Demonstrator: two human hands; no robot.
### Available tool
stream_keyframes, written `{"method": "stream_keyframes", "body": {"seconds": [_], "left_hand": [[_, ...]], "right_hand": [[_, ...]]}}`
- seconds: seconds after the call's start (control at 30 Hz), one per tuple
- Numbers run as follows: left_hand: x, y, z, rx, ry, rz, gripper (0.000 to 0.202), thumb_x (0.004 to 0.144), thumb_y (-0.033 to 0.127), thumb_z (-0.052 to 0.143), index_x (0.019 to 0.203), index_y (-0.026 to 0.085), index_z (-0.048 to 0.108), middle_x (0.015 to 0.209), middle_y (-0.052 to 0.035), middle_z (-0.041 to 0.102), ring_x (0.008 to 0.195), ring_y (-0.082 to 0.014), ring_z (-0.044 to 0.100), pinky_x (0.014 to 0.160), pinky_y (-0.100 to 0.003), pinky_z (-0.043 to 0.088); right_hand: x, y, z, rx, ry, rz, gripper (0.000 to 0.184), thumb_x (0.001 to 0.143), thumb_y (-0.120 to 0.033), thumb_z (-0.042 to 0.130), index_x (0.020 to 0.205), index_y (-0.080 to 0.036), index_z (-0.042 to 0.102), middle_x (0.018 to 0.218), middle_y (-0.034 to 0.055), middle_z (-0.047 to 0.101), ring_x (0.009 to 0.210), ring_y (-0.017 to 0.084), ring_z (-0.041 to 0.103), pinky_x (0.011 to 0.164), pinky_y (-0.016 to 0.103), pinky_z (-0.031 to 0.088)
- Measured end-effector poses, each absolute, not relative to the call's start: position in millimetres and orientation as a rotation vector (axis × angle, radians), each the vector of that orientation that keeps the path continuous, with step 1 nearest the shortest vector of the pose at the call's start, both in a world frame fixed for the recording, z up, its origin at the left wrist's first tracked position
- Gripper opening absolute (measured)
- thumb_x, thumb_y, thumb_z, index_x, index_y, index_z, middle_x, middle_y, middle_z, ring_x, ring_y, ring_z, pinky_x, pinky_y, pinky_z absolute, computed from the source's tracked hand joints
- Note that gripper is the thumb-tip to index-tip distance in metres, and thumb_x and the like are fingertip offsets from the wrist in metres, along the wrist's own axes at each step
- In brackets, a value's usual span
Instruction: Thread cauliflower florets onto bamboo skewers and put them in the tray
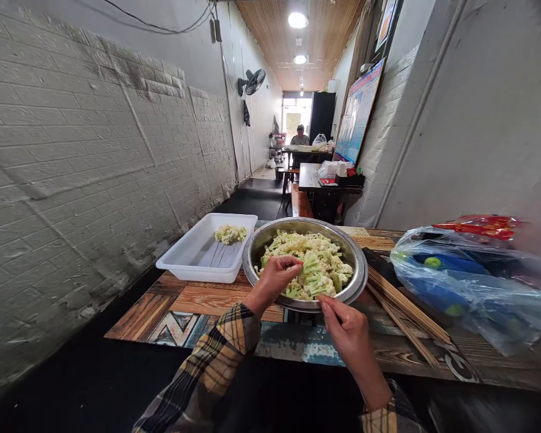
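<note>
A metal bowl heaped with cauliflower florets stands on the patterned wooden table in front of me. My left hand reaches into the bowl from the near left, its fingers curled down onto a floret. My right hand hovers at the bowl's near rim with its fingers pressed together in a pinch; what they hold is hidden. A bundle of bamboo skewers lies on the table just right of the bowl. Both sleeves are yellow and dark plaid.
A white plastic tray left of the bowl holds some cauliflower on skewers. Plastic bags lie at the right. A white brick wall runs along the left. Further tables and a seated person are down the corridor.
</note>
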State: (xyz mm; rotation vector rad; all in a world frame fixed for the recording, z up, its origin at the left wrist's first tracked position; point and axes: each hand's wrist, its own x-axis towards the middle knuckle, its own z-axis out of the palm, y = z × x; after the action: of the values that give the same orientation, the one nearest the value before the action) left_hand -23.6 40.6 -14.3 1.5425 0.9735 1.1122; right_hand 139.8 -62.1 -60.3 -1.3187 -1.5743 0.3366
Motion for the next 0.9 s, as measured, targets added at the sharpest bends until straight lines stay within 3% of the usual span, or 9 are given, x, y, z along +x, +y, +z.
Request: {"method": "stream_keyframes", "body": {"seconds": [0.17, 0.27, 0.4, 0.67, 0.9], "left_hand": [[-23.7, 41.2, -12.0, 1.389, 0.869, 1.223, 0.034, 0.079, 0.044, 0.058, 0.092, 0.016, 0.072, 0.082, -0.0049, 0.068, 0.080, -0.0169, 0.058, 0.074, -0.027, 0.043], [-22.9, 41.5, -11.1, 1.291, 0.813, 1.216, 0.040, 0.084, 0.051, 0.049, 0.087, 0.017, 0.070, 0.084, -0.0050, 0.066, 0.082, -0.0164, 0.059, 0.077, -0.028, 0.043], [-21.0, 37.0, -5.6, 1.355, 0.822, 1.172, 0.043, 0.083, 0.054, 0.050, 0.079, 0.015, 0.068, 0.081, -0.0044, 0.065, 0.078, -0.0162, 0.057, 0.074, -0.028, 0.041], [-13.8, 30.6, -0.9, 1.420, 0.806, 1.069, 0.036, 0.073, 0.050, 0.066, 0.075, 0.014, 0.065, 0.070, 0.0000, 0.058, 0.066, -0.0125, 0.048, 0.064, -0.024, 0.037], [-10.2, 27.7, -3.8, 1.347, 0.840, 1.152, 0.034, 0.076, 0.050, 0.062, 0.072, 0.016, 0.059, 0.067, 0.0015, 0.053, 0.062, -0.0104, 0.044, 0.057, -0.021, 0.035]], "right_hand": [[137.7, -63.8, -57.4, -1.309, -1.464, 0.512, 0.042, 0.094, -0.043, 0.043, 0.103, -0.014, 0.072, 0.047, -0.0031, 0.055, 0.046, 0.013, 0.056, 0.052, 0.023, 0.046], [136.1, -65.1, -60.2, -1.284, -1.435, 0.558, 0.043, 0.094, -0.045, 0.043, 0.104, -0.012, 0.071, 0.048, -0.0033, 0.054, 0.047, 0.013, 0.055, 0.050, 0.022, 0.044], [130.5, -65.9, -61.9, -1.310, -1.464, 0.433, 0.039, 0.093, -0.042, 0.045, 0.102, -0.016, 0.072, 0.051, -0.0018, 0.058, 0.048, 0.014, 0.057, 0.052, 0.022, 0.046], [128.7, -66.6, -60.2, -1.288, -1.474, 0.324, 0.034, 0.091, -0.039, 0.049, 0.103, -0.019, 0.073, 0.081, 0.0061, 0.074, 0.059, 0.017, 0.065, 0.065, 0.027, 0.054], [129.9, -67.4, -62.6, -1.237, -1.447, 0.614, 0.040, 0.092, -0.042, 0.048, 0.110, -0.015, 0.071, 0.051, -0.0023, 0.058, 0.046, 0.012, 0.054, 0.051, 0.022, 0.047]]}}
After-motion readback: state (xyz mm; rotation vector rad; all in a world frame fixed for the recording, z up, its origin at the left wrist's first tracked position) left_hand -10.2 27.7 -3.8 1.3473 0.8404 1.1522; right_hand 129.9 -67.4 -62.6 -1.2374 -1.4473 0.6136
